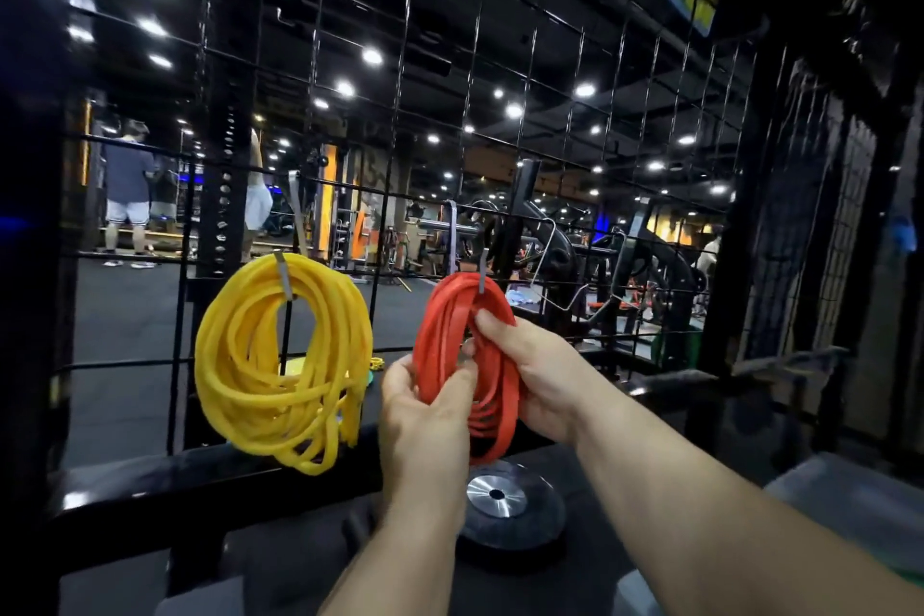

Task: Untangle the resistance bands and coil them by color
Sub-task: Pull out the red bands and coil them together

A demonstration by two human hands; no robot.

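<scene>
A coil of flat red resistance bands (445, 315) hangs from a metal hook (483, 271) on the black wire grid. My left hand (425, 410) pinches the coil's lower left side with thumb and fingers. My right hand (540, 375) grips the coil's right side, thumb on top of the strands. Further left, a coil of yellow tube bands (280, 360) hangs on its own hook (284, 278), untouched.
The black wire grid panel (500, 80) stands right in front of me. A black rail (200, 475) runs below the coils. A weight plate (510, 510) lies under my hands. Gym machines and a person (127, 195) are beyond the grid.
</scene>
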